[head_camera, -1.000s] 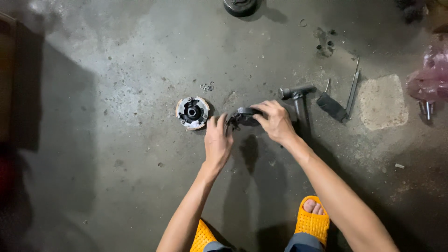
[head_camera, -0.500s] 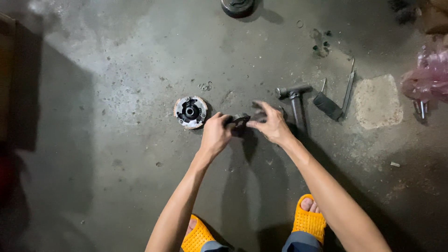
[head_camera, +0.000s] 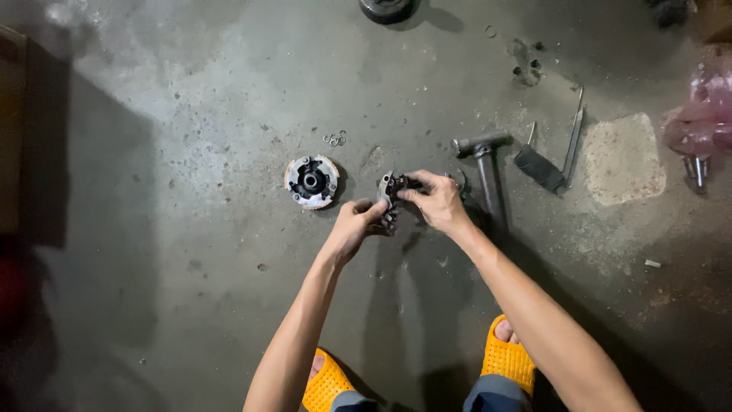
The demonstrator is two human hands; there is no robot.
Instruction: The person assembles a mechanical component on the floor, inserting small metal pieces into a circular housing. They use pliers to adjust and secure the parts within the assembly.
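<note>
Bare grey concrete floor (head_camera: 191, 229) was left open to the left of and below the round grey metal disc with a dark hub (head_camera: 311, 181), so passage there was unhindered. To the right, the way was blocked by a grey steel hammer (head_camera: 482, 164), a black-handled metal tool (head_camera: 550, 156) and a pink plastic bag (head_camera: 705, 114). A cluster of small metal washers (head_camera: 335, 139) was scattered just above the disc.

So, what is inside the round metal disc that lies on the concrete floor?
The round metal disc shows a dark centre hole ringed by small metal parts. Its underside, against the concrete floor, is hidden. Neither hand touches it.
</note>
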